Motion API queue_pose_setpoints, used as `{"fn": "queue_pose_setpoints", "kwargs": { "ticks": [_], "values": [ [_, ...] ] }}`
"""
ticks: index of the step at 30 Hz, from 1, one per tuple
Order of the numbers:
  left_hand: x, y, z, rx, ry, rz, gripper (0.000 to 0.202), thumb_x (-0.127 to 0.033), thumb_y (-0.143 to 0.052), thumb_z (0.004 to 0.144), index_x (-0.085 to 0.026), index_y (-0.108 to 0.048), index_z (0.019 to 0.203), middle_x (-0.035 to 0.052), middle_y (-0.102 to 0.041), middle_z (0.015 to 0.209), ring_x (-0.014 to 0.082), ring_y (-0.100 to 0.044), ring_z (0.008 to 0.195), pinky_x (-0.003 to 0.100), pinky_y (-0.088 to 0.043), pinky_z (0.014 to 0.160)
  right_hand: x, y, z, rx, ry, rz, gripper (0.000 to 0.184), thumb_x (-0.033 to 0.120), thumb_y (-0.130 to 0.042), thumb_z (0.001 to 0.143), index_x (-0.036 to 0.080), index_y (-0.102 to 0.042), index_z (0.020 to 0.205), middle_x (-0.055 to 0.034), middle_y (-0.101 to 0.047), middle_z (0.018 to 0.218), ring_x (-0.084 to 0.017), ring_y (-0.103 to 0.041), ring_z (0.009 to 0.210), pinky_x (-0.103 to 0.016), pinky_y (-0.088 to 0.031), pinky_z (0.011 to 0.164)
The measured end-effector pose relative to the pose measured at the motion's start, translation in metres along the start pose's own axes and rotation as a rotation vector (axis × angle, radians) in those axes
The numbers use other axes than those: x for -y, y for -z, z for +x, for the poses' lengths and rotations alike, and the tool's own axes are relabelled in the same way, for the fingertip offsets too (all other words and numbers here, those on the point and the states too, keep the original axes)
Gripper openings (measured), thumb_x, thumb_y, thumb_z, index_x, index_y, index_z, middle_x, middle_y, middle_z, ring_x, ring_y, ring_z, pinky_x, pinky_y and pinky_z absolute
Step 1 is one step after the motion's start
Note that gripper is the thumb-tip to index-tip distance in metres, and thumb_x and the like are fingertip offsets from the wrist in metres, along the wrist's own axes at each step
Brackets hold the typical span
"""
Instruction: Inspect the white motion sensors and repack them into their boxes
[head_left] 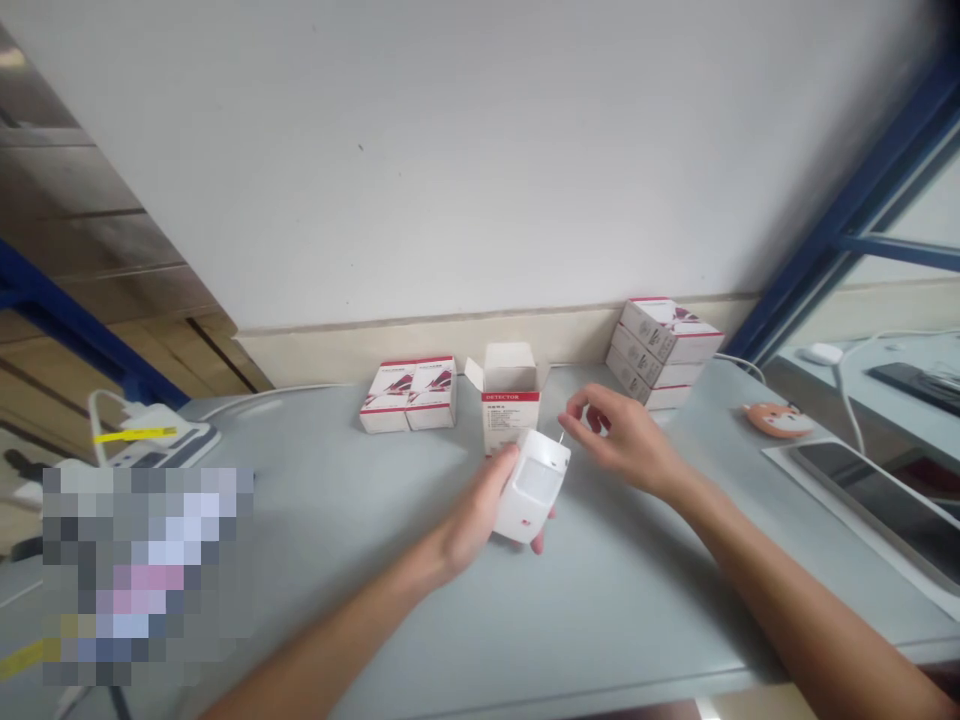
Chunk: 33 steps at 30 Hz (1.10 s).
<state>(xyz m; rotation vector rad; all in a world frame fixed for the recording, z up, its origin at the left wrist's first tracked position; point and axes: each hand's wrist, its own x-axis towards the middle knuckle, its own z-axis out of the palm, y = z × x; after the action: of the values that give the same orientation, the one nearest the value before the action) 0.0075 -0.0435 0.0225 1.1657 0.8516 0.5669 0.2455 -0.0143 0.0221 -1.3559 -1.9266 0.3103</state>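
Currently, I read the left hand [472, 520] as closed around a white plastic motion detector [531, 487]. The unit lies tilted across the palm with its pale lens window facing the camera, the thumb along its left side and a fingertip [552, 514] showing past its lower edge. A thin metal pin [561, 437] rises from the detector's top corner. The right hand [619, 440] is raised just beside that corner, with its thumb and forefinger drawn close together at the pin; I cannot tell from this view whether they are pinching it. Its other fingers are loosely curled. Directly behind the detector, and nearly touching it, an open white carton [510, 405] marked DETECTOR stands upright on the grey table [615, 610], its flaps raised. Two white boxes with red markings [408, 394] lie side by side to its left, and a stack of three similar boxes [660, 350] sits to its right against the wall. Further right are a small orange-and-white fox-faced object [778, 420] and a dark tablet [885, 510] in a white frame. At far left, a white device with a yellow strip [154, 435] sits beside a pixelated patch that I cannot read.
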Motion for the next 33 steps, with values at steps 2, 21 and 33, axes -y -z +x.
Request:
{"fn": "queue_pose_setpoints", "kwargs": {
  "ticks": [2,21,33],
  "values": [
    [0.000,-0.002,-0.001,-0.015,0.019,0.043,0.071,-0.073,-0.027,0.104,-0.013,-0.065,0.114,0.0089,-0.072,0.082,0.0180,-0.066,0.059,0.029,-0.041,0.058,0.010,0.001,-0.001,-0.013,-0.062,0.133,0.024,0.043,-0.062,0.101,0.025,-0.060,0.087,0.0001,-0.065,0.076,-0.016,-0.055,0.061,-0.031,-0.042,0.057],
    [0.003,-0.011,-0.009,-0.141,-0.124,0.171,0.052,-0.067,-0.041,0.106,-0.029,-0.048,0.142,0.0067,-0.067,0.116,0.0205,-0.065,0.089,0.035,-0.054,0.080,0.037,-0.008,-0.021,-0.057,0.388,0.154,0.011,0.018,-0.064,0.098,0.026,-0.056,0.097,-0.0011,-0.061,0.084,-0.016,-0.054,0.069,-0.033,-0.045,0.060],
    [0.000,-0.008,-0.013,-0.187,-0.275,0.332,0.042,-0.058,-0.044,0.108,-0.026,-0.058,0.132,0.0061,-0.070,0.115,0.0224,-0.064,0.099,0.032,-0.049,0.083,0.040,-0.007,-0.020,-0.135,0.333,0.145,0.013,0.019,-0.064,0.099,0.026,-0.054,0.093,-0.0007,-0.060,0.081,-0.015,-0.051,0.066,-0.033,-0.044,0.060]
  ]
}}
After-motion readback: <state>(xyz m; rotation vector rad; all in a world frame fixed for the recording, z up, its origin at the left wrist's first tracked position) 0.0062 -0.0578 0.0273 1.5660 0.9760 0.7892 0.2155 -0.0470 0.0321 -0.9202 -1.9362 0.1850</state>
